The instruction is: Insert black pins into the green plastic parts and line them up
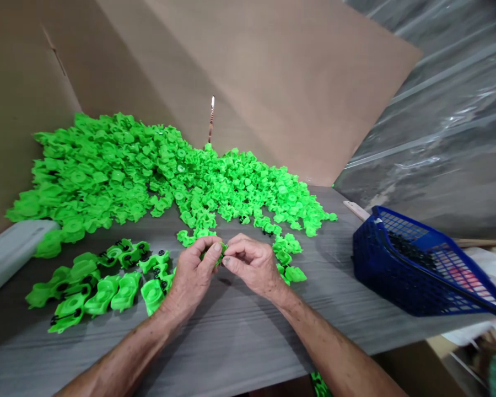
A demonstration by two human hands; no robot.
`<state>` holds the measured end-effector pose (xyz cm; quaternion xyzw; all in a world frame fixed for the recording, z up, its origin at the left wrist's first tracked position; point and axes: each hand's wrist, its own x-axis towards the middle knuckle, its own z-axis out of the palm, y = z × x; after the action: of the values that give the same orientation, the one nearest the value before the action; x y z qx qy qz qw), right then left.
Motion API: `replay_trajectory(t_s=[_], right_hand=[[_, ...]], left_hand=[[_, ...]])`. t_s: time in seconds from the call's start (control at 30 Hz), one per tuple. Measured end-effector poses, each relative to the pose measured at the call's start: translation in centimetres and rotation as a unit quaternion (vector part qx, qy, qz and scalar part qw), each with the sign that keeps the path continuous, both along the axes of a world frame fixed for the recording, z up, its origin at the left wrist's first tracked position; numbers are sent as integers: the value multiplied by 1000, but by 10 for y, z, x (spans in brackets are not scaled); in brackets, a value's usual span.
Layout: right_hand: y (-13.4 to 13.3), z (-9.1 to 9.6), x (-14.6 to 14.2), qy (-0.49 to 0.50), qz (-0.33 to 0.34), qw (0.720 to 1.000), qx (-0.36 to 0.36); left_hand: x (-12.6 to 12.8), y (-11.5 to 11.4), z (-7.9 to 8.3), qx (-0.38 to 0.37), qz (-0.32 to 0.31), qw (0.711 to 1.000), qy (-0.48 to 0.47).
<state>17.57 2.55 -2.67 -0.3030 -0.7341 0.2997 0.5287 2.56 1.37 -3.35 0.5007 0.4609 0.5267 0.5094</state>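
My left hand [192, 273] and my right hand [252, 263] meet in front of me, and their fingertips pinch a small bright green plastic part [220, 252], mostly hidden by the fingers. A large heap of loose green plastic parts [119, 171] spreads across the far side of the grey table [231, 342], its nearest pieces just beyond my hands. Closer to my left hand lies a group of green parts fitted with small black pieces [99, 286]. A blue plastic mesh basket [400, 270] to my right holds a mass of small black pieces [413, 251].
Brown cardboard sheets [273, 71] stand behind the table, with clear plastic sheeting [438, 99] at the far right. A white block [12, 253] lies at the left edge. A thin copper-coloured rod [210, 118] stands up behind the heap.
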Motion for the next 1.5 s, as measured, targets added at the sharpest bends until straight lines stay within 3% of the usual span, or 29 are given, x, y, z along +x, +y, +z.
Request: replay_trajectory(t_s=[0.23, 0.53, 0.7, 0.83, 1.0, 1.2, 1.4, 1.5], right_hand=[[1, -5, -2, 5, -28, 999, 27], [-2, -3, -10, -45, -83, 982, 163], [4, -6, -6, -47, -57, 990, 123], [11, -13, 2, -64, -82, 991, 82], [10, -29, -2, -199, -53, 971, 119], [4, -27, -23, -332, -21, 939, 86], [14, -22, -41, -420, -57, 905, 33], [18, -26, -48, -426, -59, 902, 33]], left_hand=[[1, -2, 2, 1, 5, 1000, -8], [4, -4, -1, 3, 23, 1000, -6], [-4, 4, 10, -16, 40, 999, -9], [-18, 14, 25, -8, 120, 992, -40], [-31, 18, 31, 4, 189, 981, -53], [-31, 19, 29, -20, 152, 985, -78], [-30, 21, 32, -39, 121, 982, -141], [-31, 23, 32, -34, 129, 981, -140]])
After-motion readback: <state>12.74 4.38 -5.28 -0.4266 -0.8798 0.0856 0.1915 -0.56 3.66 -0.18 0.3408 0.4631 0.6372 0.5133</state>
